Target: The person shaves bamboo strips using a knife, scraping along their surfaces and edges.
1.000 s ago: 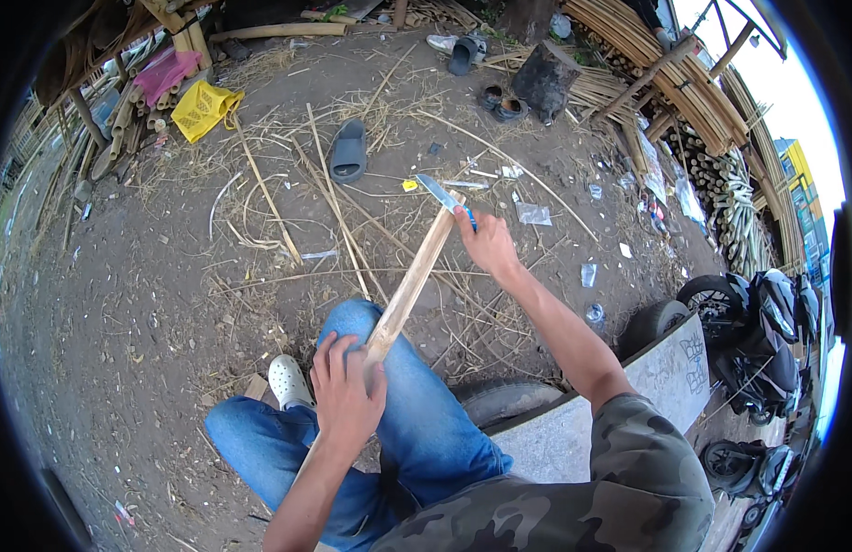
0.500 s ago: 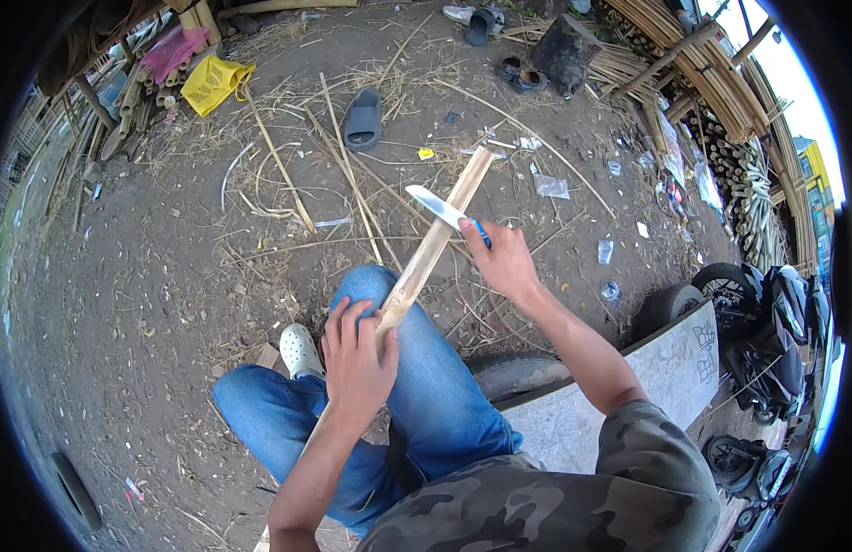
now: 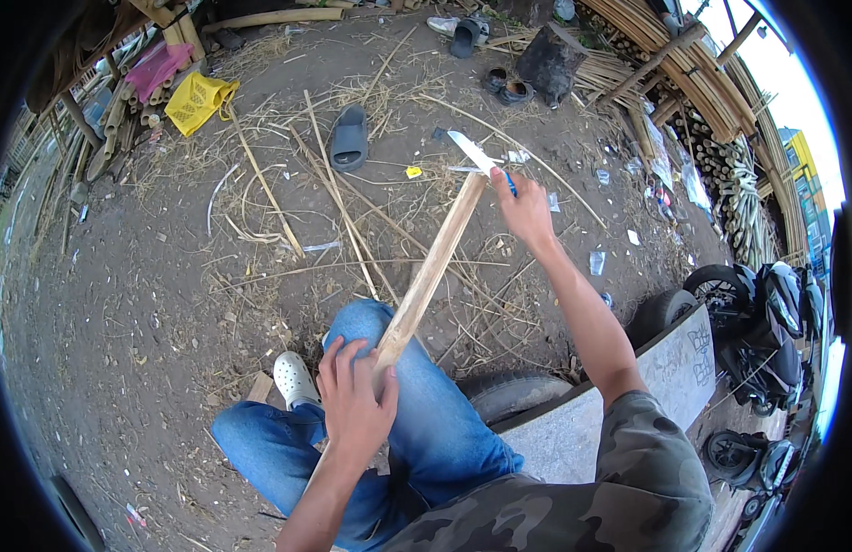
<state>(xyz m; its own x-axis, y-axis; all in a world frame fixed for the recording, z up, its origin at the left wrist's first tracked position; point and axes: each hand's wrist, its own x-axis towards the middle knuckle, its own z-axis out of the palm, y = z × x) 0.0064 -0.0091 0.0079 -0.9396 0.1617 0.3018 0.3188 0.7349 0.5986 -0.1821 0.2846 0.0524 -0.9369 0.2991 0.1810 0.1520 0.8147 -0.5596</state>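
A long split bamboo strip [image 3: 432, 270] slants up and away across my raised knee in blue jeans. Its near part is wrapped by my left hand [image 3: 357, 396], fingers closed around it just above the knee. In my right hand [image 3: 525, 212] is a knife [image 3: 472, 152] with a pale blade and a blue handle. The blade points up and left, close to the strip's far end; whether its edge touches the wood I cannot tell.
A grey board [image 3: 628, 396] lies on tires [image 3: 513, 396] to my right, with motorbikes [image 3: 766, 322] beyond. Thin bamboo slivers [image 3: 338, 193], a grey slipper [image 3: 349, 138] and a yellow bag [image 3: 200, 103] lie on the dirt ahead. Bamboo poles [image 3: 738, 184] are stacked far right.
My right hand has pushed the knife away from me along the strip, from its upper part to the far end. My left hand keeps its hold by the knee.
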